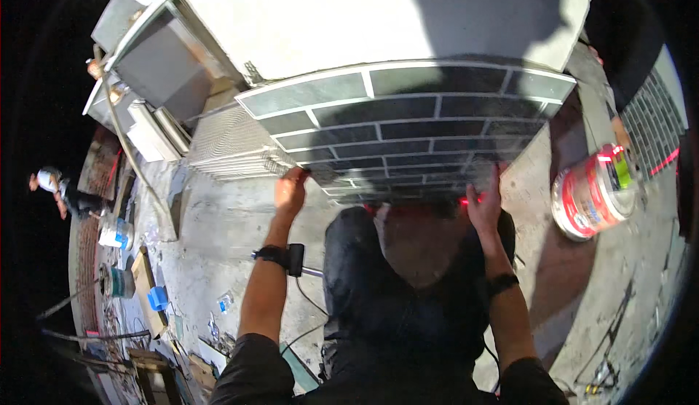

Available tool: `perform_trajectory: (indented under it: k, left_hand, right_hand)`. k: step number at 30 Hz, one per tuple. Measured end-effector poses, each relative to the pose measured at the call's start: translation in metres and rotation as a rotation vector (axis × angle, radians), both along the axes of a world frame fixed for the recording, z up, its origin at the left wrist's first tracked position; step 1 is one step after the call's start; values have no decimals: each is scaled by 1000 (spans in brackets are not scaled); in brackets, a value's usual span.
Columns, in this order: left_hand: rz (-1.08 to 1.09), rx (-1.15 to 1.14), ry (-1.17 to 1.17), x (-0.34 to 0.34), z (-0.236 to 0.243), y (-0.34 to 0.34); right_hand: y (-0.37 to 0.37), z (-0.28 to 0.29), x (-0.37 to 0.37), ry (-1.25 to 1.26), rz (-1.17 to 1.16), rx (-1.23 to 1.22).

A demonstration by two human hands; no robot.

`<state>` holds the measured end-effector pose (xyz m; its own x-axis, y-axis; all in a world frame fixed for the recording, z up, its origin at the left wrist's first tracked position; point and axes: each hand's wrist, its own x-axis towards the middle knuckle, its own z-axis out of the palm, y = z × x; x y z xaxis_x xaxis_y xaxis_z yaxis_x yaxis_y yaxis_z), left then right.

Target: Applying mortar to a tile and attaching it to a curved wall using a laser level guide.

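Note:
A wide panel of dark brick-pattern tiles with pale joints (408, 106) leans in front of me against a white surface (342, 19), partly in shadow. My left hand (292, 191) is closed on the panel's lower left edge. My right hand (486, 205) grips its lower right side, thumb showing on the face. Behind the panel's left side, pale adhesive (229, 146) shows combed ridges. Red laser light glows along the bottom edge near my right hand. My knees are just below the panel.
A bucket (591, 194) stands at right near another tiled wall (652, 117). Leaning boards (153, 130), a long hose (138, 164), small buckets (116, 230), a blue container (157, 298) and scattered debris lie at left. Another person (51, 183) is at the far left.

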<state>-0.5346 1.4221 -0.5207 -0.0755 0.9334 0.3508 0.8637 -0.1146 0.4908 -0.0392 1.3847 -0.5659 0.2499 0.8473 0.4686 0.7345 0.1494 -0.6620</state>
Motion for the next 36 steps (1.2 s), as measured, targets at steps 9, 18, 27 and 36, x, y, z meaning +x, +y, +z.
perform_trajectory:
  k: [9,18,27,36]
  left_hand:
    - [137,39,-53,21,2,-8]
    - [149,14,-74,14,3,-10]
    - [120,-38,127,15,22,1]
    - [80,-174,134,0,16,14]
  right_hand:
    - [3,-5,2,56,40,48]
    - [-3,-3,14,-74,48,89]
    - [6,41,102,66,-222,-36]
    - [32,61,124,-199,-43,-177]
